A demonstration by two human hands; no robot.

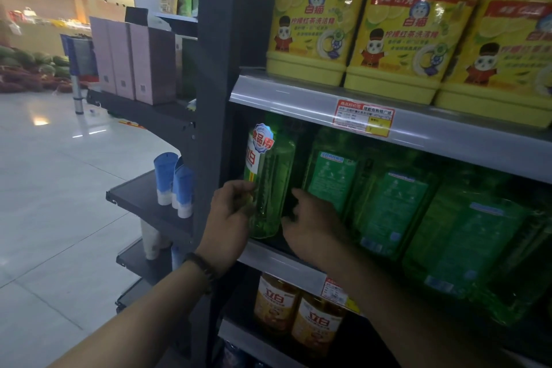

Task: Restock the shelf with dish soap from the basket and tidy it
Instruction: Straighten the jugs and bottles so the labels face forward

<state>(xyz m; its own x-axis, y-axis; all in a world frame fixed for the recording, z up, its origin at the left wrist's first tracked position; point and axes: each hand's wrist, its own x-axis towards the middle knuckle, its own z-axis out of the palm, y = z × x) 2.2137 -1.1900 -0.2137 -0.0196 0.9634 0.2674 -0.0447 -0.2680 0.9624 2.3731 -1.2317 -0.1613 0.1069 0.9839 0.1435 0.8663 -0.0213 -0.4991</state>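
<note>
Green dish soap bottle [270, 185] stands at the far left end of the middle shelf [280, 263], label half turned. Left hand [230, 227] pinches its lower side; right hand [310, 227] cupped loosely just right of btl, grip unclear. Judgement: twist label fwd, push flush w/ the green bottles [397, 212] right of it. Dim aisle, glossy tile floor [59, 188] left of btl

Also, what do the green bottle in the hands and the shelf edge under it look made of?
Green bottle: likely clear tinted plastic, glossy; light passes through and ribs show. Shelf edge: looks like grey painted metal, possibly behind a plastic strip; smooth with a dull sheen. The left hand grips the bottle; the right hand is beside it.
</note>
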